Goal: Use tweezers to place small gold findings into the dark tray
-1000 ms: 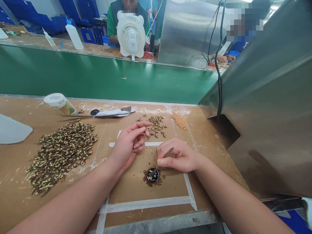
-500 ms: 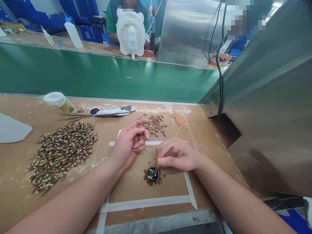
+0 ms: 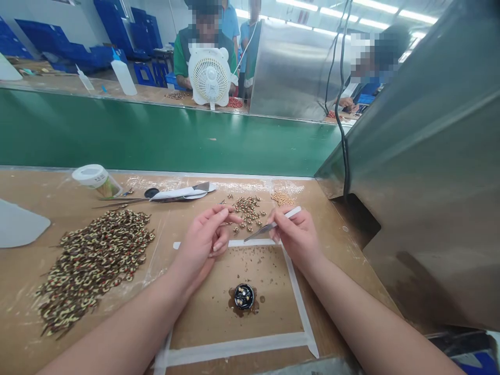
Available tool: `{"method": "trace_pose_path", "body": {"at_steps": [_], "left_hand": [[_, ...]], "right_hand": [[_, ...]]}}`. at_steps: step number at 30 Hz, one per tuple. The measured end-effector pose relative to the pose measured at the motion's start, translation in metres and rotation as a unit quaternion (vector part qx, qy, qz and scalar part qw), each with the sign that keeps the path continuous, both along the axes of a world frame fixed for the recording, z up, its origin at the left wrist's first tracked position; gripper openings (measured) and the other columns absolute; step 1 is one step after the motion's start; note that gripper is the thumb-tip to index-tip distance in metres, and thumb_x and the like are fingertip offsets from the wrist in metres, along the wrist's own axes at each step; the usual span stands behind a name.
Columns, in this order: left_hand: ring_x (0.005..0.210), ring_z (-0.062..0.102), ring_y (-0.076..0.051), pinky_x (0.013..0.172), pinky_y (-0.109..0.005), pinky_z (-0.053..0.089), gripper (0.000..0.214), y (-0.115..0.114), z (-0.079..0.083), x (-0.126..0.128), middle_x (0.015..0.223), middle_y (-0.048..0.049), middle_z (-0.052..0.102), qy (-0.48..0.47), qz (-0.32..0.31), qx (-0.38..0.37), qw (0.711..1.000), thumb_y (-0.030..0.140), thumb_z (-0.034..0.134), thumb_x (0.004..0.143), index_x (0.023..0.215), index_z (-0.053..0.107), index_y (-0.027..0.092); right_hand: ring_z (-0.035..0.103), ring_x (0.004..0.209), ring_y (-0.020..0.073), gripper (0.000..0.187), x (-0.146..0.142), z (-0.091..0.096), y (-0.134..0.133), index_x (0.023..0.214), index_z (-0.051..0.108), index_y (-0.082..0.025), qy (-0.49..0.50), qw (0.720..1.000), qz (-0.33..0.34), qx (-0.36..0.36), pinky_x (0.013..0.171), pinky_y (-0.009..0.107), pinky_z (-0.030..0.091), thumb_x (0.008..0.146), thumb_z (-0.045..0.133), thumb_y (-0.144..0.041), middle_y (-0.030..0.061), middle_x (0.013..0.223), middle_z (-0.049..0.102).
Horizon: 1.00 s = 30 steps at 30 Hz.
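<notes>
My right hand [image 3: 297, 235] pinches a pair of metal tweezers [image 3: 269, 225], its tip pointing left toward my left hand. My left hand [image 3: 205, 237] rests on the brown worktop with thumb and forefinger pinched near a small scatter of brown-and-gold beads [image 3: 247, 208]; whether it holds one is too small to tell. A small black round cap [image 3: 244, 296] with a few beads inside sits on the taped square in front of both hands.
A large heap of patterned pieces [image 3: 91, 258] lies left. A small pile of tan beads [image 3: 282, 198], a white-lidded jar [image 3: 95, 178], and spare tools [image 3: 172, 194] lie behind. A steel machine housing [image 3: 429, 172] fills the right. Beyond the green conveyor [image 3: 156, 135], other people work by a white fan [image 3: 209, 74].
My right hand lifted the tweezers out of the black cap and moved up and right, toward the bead scatter. The left hand stayed put, fingers closing to a pinch. The view tilted slightly.
</notes>
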<state>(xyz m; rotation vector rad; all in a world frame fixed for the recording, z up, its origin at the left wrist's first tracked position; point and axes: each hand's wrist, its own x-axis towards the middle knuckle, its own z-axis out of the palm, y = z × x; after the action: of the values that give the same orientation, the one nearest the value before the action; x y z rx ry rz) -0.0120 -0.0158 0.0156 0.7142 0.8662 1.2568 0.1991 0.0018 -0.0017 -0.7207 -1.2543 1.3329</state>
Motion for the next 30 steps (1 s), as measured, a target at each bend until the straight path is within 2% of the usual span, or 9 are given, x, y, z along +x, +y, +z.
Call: {"method": "trace_pose_path", "body": {"at_steps": [3,6,10,16,25,30], "left_hand": [[0.039,0.037,0.001,0.035,-0.012,0.024,0.016,0.005,0.006,-0.007,0.092,-0.0046,0.078,-0.004,0.071,0.022,0.997,0.028,0.077,0.092,0.1,0.074,0.016],[0.041,0.038,0.0,0.036,-0.012,0.027,0.011,0.007,0.011,-0.013,0.095,-0.0036,0.078,-0.015,0.128,0.039,0.991,0.023,0.076,0.092,0.101,0.073,0.017],[0.042,0.039,0.001,0.036,-0.012,0.028,0.02,0.007,0.013,-0.014,0.103,-0.0046,0.079,-0.008,0.137,0.031,0.99,0.02,0.076,0.092,0.112,0.074,0.019],[0.046,0.046,0.001,0.037,-0.012,0.031,0.015,0.006,0.01,-0.011,0.115,-0.0065,0.078,0.001,0.135,0.03,0.99,0.021,0.077,0.092,0.106,0.072,0.018],[0.046,0.055,-0.002,0.034,-0.013,0.029,0.016,0.007,0.011,-0.011,0.12,-0.0095,0.079,-0.007,0.154,0.024,0.988,0.023,0.072,0.097,0.101,0.056,0.02],[0.049,0.059,-0.003,0.035,-0.014,0.03,0.019,0.006,0.011,-0.009,0.128,-0.0108,0.077,-0.005,0.152,0.02,0.988,0.026,0.072,0.098,0.098,0.054,0.021]], "right_hand": [[0.059,0.054,0.0125,0.028,-0.001,0.001,-0.005,0.08,0.077,-0.021,-0.124,0.989,-0.026,0.08,0.054,0.028,0.044,0.099,0.071,-0.04,-0.0003,0.064,0.068],[0.061,0.06,0.0134,0.032,-0.005,0.005,-0.008,0.074,0.074,-0.022,-0.213,0.964,-0.015,0.16,0.059,0.03,0.046,0.103,0.064,-0.033,-0.0001,0.065,0.067],[0.063,0.064,0.0136,0.032,-0.008,0.01,-0.009,0.074,0.073,-0.022,-0.252,0.942,0.009,0.22,0.063,0.032,0.047,0.104,0.063,-0.028,0.0002,0.068,0.07],[0.064,0.064,0.0129,0.026,-0.011,0.009,-0.01,0.08,0.076,-0.022,-0.266,0.934,0.035,0.234,0.064,0.03,0.048,0.103,0.065,-0.025,-0.0002,0.069,0.071],[0.067,0.066,0.0134,0.024,-0.019,0.004,-0.012,0.083,0.077,-0.021,-0.272,0.936,0.068,0.212,0.065,0.029,0.051,0.104,0.065,-0.026,0.0004,0.071,0.074],[0.067,0.066,0.0136,0.024,-0.019,0.005,-0.012,0.082,0.078,-0.021,-0.277,0.938,0.071,0.198,0.065,0.029,0.051,0.103,0.066,-0.026,0.0004,0.071,0.073]]}}
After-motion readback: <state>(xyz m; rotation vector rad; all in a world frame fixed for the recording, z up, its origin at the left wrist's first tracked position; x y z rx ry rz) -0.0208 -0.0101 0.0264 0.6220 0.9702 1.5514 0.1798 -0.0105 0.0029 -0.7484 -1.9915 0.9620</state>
